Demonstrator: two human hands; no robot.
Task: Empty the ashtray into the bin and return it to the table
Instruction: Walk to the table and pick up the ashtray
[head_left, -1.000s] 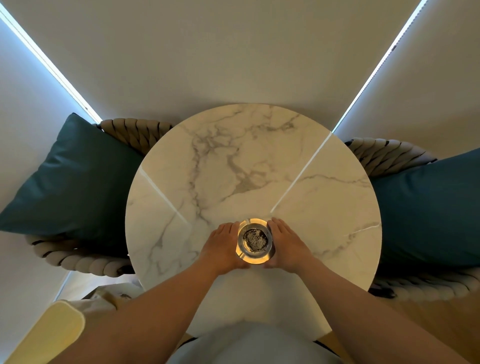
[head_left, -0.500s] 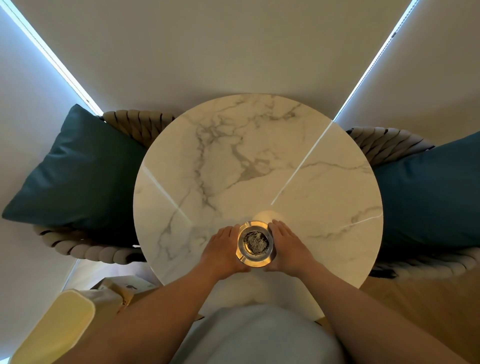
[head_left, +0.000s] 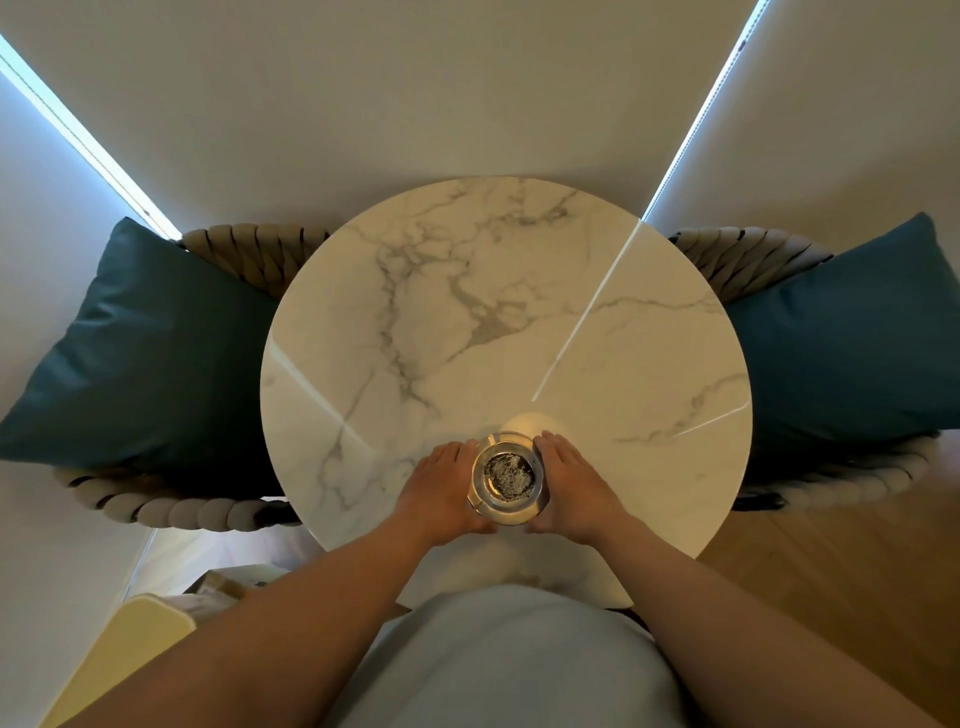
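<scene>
A round glass ashtray (head_left: 508, 476) with grey ash in its bowl is over the near part of the round white marble table (head_left: 467, 322). My left hand (head_left: 441, 491) grips its left side and my right hand (head_left: 569, 486) grips its right side. A bright patch on the marble shows just beyond the ashtray, so it seems lifted slightly; I cannot tell for sure. At the lower left, a pale yellow lid (head_left: 124, 654) and some paper beside it may belong to a bin.
Two woven rope chairs flank the table, each with a teal cushion: one on the left (head_left: 150, 353), one on the right (head_left: 841, 343). Closed pale blinds hang behind the table. Wooden floor (head_left: 831, 561) shows at the right.
Both hands stay on the ashtray. It and the table have shifted in the view, with more of my body showing; a bright patch now appears beyond the ashtray.
</scene>
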